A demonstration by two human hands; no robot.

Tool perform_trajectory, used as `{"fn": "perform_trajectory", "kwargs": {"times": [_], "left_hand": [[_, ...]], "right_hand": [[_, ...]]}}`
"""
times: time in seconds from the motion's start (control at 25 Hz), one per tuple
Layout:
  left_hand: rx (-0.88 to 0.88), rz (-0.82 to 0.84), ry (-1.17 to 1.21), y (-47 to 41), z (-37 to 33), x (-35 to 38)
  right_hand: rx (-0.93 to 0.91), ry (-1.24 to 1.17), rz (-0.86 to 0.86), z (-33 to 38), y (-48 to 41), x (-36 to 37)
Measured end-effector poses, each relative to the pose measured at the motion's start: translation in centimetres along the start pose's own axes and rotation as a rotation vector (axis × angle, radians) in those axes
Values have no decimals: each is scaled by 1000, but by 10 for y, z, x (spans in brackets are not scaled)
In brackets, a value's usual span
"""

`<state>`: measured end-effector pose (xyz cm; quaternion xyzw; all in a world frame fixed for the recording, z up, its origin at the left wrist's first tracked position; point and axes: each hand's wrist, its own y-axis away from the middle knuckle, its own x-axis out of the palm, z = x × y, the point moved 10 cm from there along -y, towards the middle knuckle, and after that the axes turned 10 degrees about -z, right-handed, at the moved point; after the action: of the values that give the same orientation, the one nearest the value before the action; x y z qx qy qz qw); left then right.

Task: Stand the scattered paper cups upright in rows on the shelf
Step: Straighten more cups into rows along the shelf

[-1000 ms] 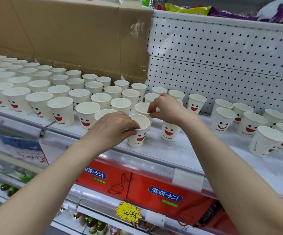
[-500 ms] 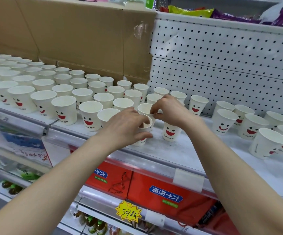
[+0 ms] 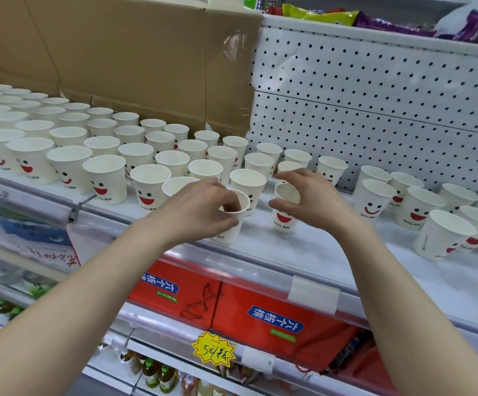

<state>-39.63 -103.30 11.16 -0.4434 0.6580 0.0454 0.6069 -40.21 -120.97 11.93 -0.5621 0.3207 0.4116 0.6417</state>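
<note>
Paper cup [image 3: 232, 230], pinched at its rim in the left hand's [image 3: 200, 210] tight grip, is sitting near the shelf [image 3: 317, 252] edge and risking tipping off, while the right hand [image 3: 309, 198] is curving loosely round another cup [image 3: 282, 220], contact unclear.

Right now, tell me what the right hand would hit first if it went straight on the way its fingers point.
Probably the cup standing between its thumb and fingers; the right hand points left over it. Whether they already touch is unclear.
</note>
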Motion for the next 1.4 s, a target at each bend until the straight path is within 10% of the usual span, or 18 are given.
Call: {"fn": "perform_trajectory", "kwargs": {"times": [1.4], "left_hand": [[118, -94, -96, -14, -23, -5]], "right_hand": [[-37, -25, 63, -16, 12, -6]]}}
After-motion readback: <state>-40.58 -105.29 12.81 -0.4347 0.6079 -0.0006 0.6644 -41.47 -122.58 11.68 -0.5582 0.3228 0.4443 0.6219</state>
